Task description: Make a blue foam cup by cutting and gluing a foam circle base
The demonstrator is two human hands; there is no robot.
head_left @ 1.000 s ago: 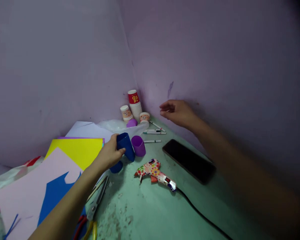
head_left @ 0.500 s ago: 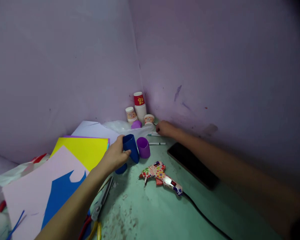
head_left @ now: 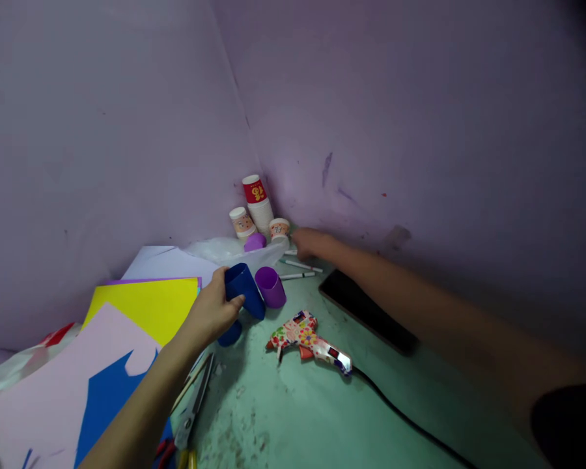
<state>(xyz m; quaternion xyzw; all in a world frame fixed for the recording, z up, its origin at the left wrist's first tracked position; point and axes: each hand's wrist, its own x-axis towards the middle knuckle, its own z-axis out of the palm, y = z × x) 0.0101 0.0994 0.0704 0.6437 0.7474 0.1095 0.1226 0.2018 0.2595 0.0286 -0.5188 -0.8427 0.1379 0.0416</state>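
Note:
My left hand [head_left: 219, 305] grips a dark blue paper tube [head_left: 245, 291] by its left side, thumb in front. The tube leans beside an upright purple tube [head_left: 270, 288]. A small blue round piece [head_left: 230, 333] lies below my left hand. At the back, my right hand [head_left: 306, 243] is closed near the small cup [head_left: 279, 229] and some pens [head_left: 300, 265]; what its fingers hold is too small to make out. A flowered glue gun [head_left: 303, 336] lies in front of the tubes.
A black phone [head_left: 366, 309] lies under my right forearm. Stacked paper cups [head_left: 260, 212] and a plastic bag [head_left: 219, 249] are in the corner. Scissors [head_left: 194, 407] and coloured sheets, including a yellow one [head_left: 141, 306], lie at the left. The gun's cable [head_left: 405, 420] runs front right.
The view has turned a little, shifting everything leftward. My right hand has moved slightly at the back, and another pen now shows near it. My left hand still grips the blue tube.

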